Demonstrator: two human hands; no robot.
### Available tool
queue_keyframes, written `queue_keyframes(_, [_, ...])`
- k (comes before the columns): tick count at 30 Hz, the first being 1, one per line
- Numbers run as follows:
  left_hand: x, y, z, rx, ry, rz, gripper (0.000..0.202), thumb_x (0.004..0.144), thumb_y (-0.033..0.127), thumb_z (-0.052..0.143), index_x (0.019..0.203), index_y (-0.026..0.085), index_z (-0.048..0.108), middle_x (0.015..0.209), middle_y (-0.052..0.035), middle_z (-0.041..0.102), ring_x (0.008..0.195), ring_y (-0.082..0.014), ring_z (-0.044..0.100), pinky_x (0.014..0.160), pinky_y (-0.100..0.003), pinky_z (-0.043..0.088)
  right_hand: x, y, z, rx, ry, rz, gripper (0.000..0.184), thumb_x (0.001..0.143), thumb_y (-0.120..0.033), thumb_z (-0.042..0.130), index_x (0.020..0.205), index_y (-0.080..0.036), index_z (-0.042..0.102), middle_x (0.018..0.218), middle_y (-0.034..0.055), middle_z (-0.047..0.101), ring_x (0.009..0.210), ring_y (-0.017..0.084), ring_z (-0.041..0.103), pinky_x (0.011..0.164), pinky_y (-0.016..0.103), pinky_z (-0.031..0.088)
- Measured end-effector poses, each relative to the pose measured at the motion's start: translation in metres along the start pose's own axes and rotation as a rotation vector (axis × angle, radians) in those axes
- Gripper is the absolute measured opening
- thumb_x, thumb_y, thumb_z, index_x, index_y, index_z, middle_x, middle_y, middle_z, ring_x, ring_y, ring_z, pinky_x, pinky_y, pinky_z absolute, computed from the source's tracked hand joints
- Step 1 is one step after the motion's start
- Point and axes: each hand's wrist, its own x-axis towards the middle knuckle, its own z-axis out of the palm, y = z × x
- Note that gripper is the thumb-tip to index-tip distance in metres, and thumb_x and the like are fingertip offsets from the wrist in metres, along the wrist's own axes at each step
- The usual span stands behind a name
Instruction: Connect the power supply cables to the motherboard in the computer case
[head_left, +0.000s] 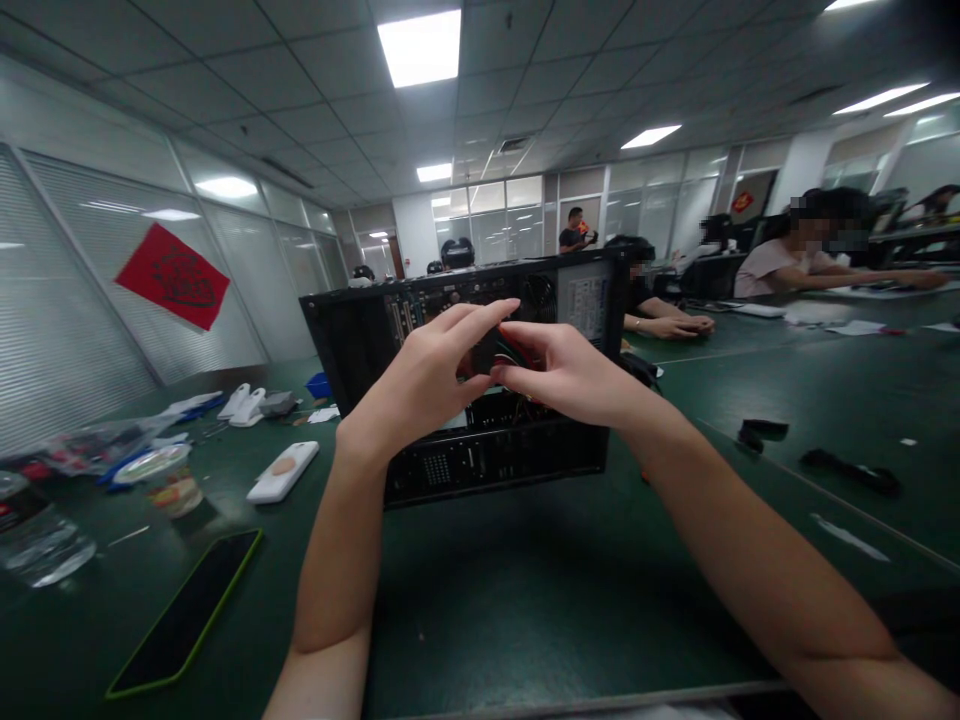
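Observation:
A black computer case (495, 462) stands on the table in front of me with its side off, showing a circuit board, a fan (540, 295) and a labelled power supply (586, 305). My left hand (442, 355) is over the middle of the opening, its fingers stretched out and its thumb apart below them. Facing it, my right hand (566, 375) has bent fingers and thumb around a bundle of coloured cables (511, 348). The ends of the cables are hidden by my hands. Whether my left hand touches them, I cannot tell.
At left lie a green-edged phone (187, 612), a white power bank (283, 472), a plastic cup (171, 480) and a water bottle (37, 530). Black cables (849, 470) lie at right. Co-workers sit across the table, one person's hands (679, 326) just beyond the case.

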Motion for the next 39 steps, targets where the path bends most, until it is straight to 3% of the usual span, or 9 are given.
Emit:
queue_keyframes(10, [0.001,0.000,0.002,-0.086,0.056,-0.047,0.067,0.082,0.016,0.069,0.145,0.024,0.048,0.126,-0.0087,0.062,0.082,-0.0130,0.062,0.075,-0.026,0.055,0.000,-0.001,-0.002,0.104,0.041,0.038,0.026,0.079,-0.022,0.064,0.104,-0.015,0.070,0.094,0.0047,0.070,0.089,0.022,0.060,0.076,0.032,0.047])
queue_keyframes(16, [0.001,-0.003,0.006,-0.241,-0.012,-0.158,0.059,0.084,0.023,0.069,0.140,0.019,0.052,0.083,0.0000,0.067,0.068,-0.0119,0.062,0.063,-0.022,0.051,0.000,0.000,-0.005,0.092,0.040,0.042,0.014,0.080,-0.023,0.064,0.091,-0.014,0.067,0.084,0.0019,0.065,0.080,0.018,0.056,0.070,0.028,0.043])
queue_keyframes(21, [0.001,-0.003,0.007,-0.279,-0.031,-0.177,0.055,0.084,0.025,0.070,0.137,0.018,0.055,0.068,0.0043,0.059,0.059,-0.0104,0.055,0.055,-0.021,0.045,0.001,-0.001,-0.005,0.066,0.045,0.065,0.010,0.081,-0.025,0.063,0.080,-0.015,0.063,0.072,-0.0018,0.055,0.070,0.014,0.048,0.062,0.027,0.035])
queue_keyframes(30, [0.001,-0.005,0.007,-0.274,-0.021,-0.169,0.054,0.082,0.026,0.072,0.134,0.019,0.057,0.066,0.0051,0.056,0.057,-0.0100,0.052,0.054,-0.022,0.043,0.000,0.001,-0.006,0.109,0.030,0.115,0.015,0.081,-0.031,0.065,0.077,-0.017,0.061,0.067,-0.0030,0.050,0.066,0.014,0.045,0.059,0.027,0.033])
queue_keyframes(39, [0.002,-0.005,0.011,-0.196,0.018,-0.157,0.053,0.082,0.020,0.068,0.134,0.020,0.058,0.069,0.0045,0.058,0.059,-0.0103,0.053,0.058,-0.022,0.044,0.002,0.003,-0.001,0.054,0.095,0.050,0.012,0.081,-0.027,0.065,0.086,-0.015,0.065,0.077,-0.0003,0.059,0.073,0.015,0.051,0.063,0.028,0.038])
